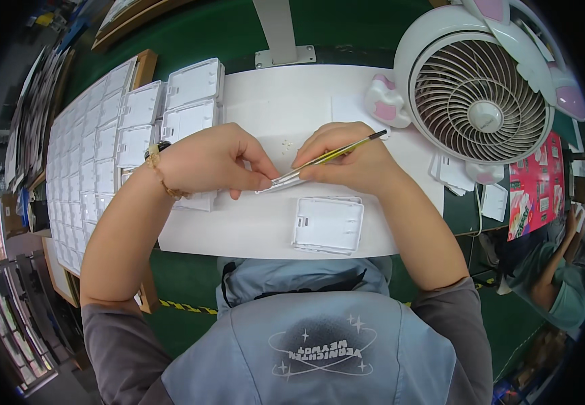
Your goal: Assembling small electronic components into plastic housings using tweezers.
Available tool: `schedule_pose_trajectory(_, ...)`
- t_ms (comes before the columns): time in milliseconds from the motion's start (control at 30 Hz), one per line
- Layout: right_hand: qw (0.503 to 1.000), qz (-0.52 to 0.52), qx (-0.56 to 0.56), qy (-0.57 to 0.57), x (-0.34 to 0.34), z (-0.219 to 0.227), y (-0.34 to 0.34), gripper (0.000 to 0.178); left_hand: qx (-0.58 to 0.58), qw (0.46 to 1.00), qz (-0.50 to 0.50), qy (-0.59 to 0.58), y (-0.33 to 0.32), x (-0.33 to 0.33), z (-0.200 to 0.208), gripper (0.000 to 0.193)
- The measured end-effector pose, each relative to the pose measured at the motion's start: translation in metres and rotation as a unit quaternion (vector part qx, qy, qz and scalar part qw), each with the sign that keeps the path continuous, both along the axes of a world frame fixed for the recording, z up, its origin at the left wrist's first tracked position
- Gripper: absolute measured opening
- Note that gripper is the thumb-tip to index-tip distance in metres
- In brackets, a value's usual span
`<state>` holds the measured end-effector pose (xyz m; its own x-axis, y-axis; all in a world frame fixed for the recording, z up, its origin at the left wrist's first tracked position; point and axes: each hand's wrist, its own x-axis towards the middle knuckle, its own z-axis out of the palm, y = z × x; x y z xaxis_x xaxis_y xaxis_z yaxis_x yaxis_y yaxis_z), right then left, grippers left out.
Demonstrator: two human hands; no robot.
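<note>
The white casing piece [284, 185] is tilted between the left hand [228, 162] and right hand [353, 158]. The left thumb and fingers pinch its left end; the right ones clamp a slim yellow tool [336, 154], tip at the piece. A steady pinch should serve best, tiny pale bits [287, 144] undisturbed.

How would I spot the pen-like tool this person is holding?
Find the big white fan; to its left, over the white work surface, is the right hand. The slim tool gripped there slants toward the left hand. Yellow with a black end, it stands out from the white plastic trays nearby.
</note>
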<state>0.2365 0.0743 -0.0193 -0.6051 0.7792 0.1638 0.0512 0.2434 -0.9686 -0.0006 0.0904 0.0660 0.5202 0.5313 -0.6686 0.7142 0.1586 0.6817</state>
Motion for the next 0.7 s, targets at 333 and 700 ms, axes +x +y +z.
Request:
schedule_pose_trajectory(333, 0.995, -0.091, -0.014, 0.037, 0.012, 0.0, 0.005, 0.016, 0.007, 0.999, 0.004, -0.039, 0.0, -0.006, -0.009, 0.017)
schedule_pose_trajectory(700, 0.945, -0.072, 0.304, -0.097, 0.02, -0.009, 0.019, 0.019, 0.142, 0.987, 0.019, -0.072, -0.031, -0.009, -0.013, 0.019)
